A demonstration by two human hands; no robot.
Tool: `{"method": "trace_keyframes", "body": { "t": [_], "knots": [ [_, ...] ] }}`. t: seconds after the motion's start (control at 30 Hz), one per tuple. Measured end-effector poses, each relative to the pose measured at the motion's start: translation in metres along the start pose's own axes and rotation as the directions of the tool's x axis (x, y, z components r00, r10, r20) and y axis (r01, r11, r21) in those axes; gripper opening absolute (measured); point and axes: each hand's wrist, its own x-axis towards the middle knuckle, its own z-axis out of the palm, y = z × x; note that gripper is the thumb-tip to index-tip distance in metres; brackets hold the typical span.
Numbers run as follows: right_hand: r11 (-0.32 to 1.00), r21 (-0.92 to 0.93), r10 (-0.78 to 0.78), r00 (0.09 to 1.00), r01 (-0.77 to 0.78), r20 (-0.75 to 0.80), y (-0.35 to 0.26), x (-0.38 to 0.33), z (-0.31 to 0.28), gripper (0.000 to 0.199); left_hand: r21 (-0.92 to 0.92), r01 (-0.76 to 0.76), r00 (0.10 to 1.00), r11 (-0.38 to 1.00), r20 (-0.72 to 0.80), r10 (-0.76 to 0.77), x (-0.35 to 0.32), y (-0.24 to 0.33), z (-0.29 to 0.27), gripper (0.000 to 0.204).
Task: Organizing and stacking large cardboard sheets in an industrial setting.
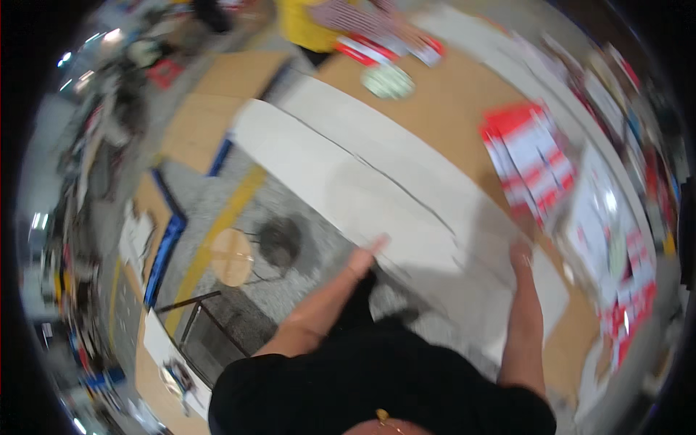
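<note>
A long white sheet (pixel 312 156) lies across the table in front of me, slanting from far left to near right, with a second white sheet (pixel 377 127) along its far side and a dark line between them. My left hand (pixel 370 254) is at the near edge of the closer sheet. Farther right, my right hand (pixel 520 255) is over or on the white surface; contact cannot be made out. Both hands are smeared by motion, so their fingers do not show clearly, and I see nothing plainly held in either.
Red-and-white printed pieces (pixel 529 156) lie on the brown tabletop (pixel 442 109) to the right, beside clear plastic wrapping (pixel 602 210). A pale green round bundle (pixel 388 81) rests near a person in yellow (pixel 301 25). Round stools (pixel 232 257) stand on the floor at left.
</note>
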Motion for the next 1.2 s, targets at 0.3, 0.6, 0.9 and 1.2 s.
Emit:
{"method": "trace_keyframes", "body": {
  "t": [0.3,0.6,0.9,1.2],
  "knots": [
    [0.968,0.248,-0.047,0.997,0.032,0.056,-0.115,-0.238,-0.007,0.091,-0.028,-0.397,0.913,0.918,-0.113,0.391,-0.036,0.027,0.029,0.052],
    [0.975,0.211,0.067,0.997,-0.075,0.045,-0.106,-0.243,0.016,0.087,0.200,-0.929,0.371,0.312,0.517,0.772,-0.149,0.163,0.077,0.083],
    [0.994,0.091,-0.051,0.994,0.060,-0.095,-0.082,-0.241,0.048,0.087,-0.322,-0.108,0.991,0.941,0.037,0.126,-0.035,0.054,0.007,0.044],
    [0.913,0.405,0.040,0.999,-0.043,0.018,-0.043,-0.232,0.093,0.062,0.299,-0.856,0.515,0.421,0.446,0.732,-0.123,0.141,0.051,0.069]
  ]
}}
